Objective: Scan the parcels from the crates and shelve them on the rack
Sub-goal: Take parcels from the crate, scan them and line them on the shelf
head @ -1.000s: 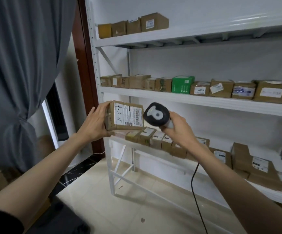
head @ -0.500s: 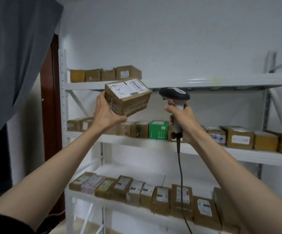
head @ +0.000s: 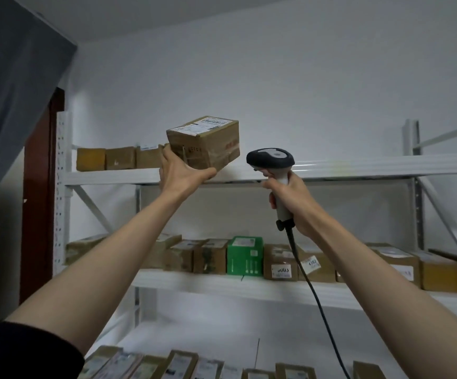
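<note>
At the top shelf of the white metal rack (head: 358, 166), the left hand (head: 179, 170) gripped a brown cardboard parcel (head: 204, 142), not yet shelved; the right hand (head: 293, 202) grasped the grey handheld scanner (head: 271, 160). Many parcels already sat below.

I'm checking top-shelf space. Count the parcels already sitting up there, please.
3 on the top shelf, in a row at its left end. The held parcel may hide another.

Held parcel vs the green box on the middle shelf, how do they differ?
The held parcel is brown cardboard wrapped in clear tape; the green box is bright green. The parcel is tilted in the left hand up at the top shelf; the green box stands upright in a row of parcels. The parcel looks wider, the green box taller and narrower. Both carry white labels on top.
</note>
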The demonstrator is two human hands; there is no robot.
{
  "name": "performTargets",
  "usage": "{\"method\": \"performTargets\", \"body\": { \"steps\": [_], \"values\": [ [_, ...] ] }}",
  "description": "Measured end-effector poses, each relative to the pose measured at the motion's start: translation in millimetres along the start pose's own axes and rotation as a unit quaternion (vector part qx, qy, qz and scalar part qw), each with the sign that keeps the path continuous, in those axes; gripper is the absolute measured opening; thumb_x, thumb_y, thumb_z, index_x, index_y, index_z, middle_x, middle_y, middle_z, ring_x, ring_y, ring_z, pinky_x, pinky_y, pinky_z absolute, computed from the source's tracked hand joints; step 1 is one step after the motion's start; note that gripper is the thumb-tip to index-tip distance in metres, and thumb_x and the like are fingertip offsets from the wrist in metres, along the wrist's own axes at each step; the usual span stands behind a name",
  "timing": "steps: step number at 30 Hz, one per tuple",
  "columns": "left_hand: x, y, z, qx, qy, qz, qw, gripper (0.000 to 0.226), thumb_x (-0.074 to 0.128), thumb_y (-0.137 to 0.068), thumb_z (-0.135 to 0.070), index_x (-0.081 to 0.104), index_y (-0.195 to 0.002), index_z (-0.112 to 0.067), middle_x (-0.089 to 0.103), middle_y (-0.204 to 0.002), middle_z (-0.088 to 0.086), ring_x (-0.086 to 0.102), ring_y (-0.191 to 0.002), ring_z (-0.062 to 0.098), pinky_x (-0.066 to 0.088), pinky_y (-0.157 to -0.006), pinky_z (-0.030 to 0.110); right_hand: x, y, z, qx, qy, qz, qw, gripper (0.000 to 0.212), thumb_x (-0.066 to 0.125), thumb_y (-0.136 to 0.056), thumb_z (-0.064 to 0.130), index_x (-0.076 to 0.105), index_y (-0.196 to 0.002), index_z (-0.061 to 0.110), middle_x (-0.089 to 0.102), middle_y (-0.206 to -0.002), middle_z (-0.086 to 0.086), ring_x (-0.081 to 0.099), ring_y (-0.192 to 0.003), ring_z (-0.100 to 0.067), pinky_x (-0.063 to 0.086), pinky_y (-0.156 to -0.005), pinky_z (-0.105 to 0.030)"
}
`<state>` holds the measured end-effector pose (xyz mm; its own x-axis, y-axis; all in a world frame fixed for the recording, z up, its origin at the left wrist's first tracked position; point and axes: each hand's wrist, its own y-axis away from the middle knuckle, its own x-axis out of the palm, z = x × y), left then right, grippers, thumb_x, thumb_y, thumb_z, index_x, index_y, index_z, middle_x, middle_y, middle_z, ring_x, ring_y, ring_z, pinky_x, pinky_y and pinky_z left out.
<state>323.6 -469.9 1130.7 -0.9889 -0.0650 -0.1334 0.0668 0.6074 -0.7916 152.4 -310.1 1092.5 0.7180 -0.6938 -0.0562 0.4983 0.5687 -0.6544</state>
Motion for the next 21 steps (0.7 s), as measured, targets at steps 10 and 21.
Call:
{"method": "performTargets", "body": {
  "steps": [10,21],
  "values": [
    [60,-70,-3,-0.042,-0.054,-0.004,0.998,0.109,0.08,-0.055,-0.056,0.034,-0.139,-0.005,0.046,-0.135,0.009,0.045,-0.127,0.029,0.046,-0.097,0.039,-5,-48,-37,0.022,-0.065,0.023,0.997,0.017,0.063,-0.095,0.013,0.058,-0.111,0.011,0.053,-0.079,-0.004,0.048,-0.053,-0.01,0.043,-0.05,-0.026],
    [127,-129,13,-0.107,-0.117,0.013,0.987,0.125,0.082,-0.061,-0.059,0.014,-0.151,-0.004,0.041,-0.149,0.016,0.04,-0.138,0.039,0.038,-0.113,0.051,-19,-88,-79,0.024,-0.117,0.044,0.992,0.011,0.062,-0.095,0.013,0.06,-0.106,0.013,0.054,-0.077,-0.004,0.048,-0.049,-0.007,0.042,-0.047,-0.024]
  ]
}}
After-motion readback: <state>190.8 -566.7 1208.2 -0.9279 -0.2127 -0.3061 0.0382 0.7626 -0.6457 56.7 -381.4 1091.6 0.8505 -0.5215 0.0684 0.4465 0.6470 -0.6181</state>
